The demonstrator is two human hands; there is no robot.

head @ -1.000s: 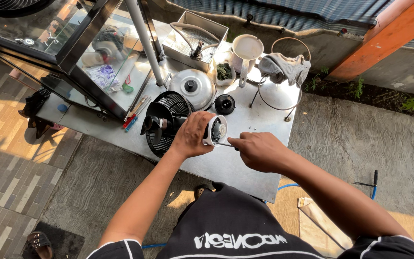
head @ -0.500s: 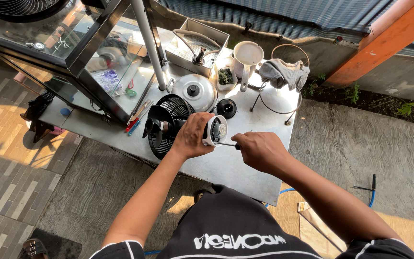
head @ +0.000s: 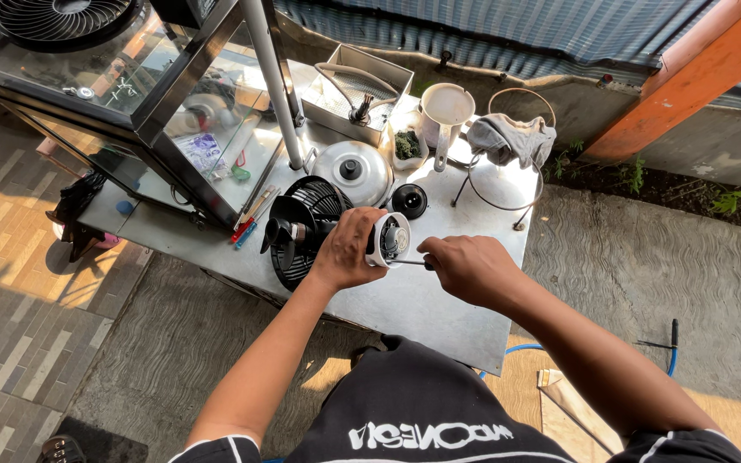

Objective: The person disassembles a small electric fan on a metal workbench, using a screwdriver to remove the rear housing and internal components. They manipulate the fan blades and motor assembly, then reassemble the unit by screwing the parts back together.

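Since the earlier frames almost nothing has been shifted: both hands have been kept at the same spot over the desk, and only the view has been moved slightly. In the head view, the left hand [head: 346,249] is seen wrapped around a small round fan motor housing of white plastic [head: 387,240], which is held just above the grey sheet-metal desk [head: 422,304] with its open face turned toward the right hand [head: 466,267]. The right hand is closed in a fist around the dark handle of a thin screwdriver [head: 412,263], whose shaft is pointed into the housing. Just behind the left hand, a black plastic fan blade and round wire guard [head: 300,227] are laid on the desk. Farther back, a domed metal lid with a black knob [head: 351,168], a small black round cap [head: 409,201], a white plastic jug [head: 445,116] and a grey cloth draped on a wire ring stand [head: 510,140] are seen. A glass display case with a dark frame [head: 160,103] is stood at the left end of the desk.
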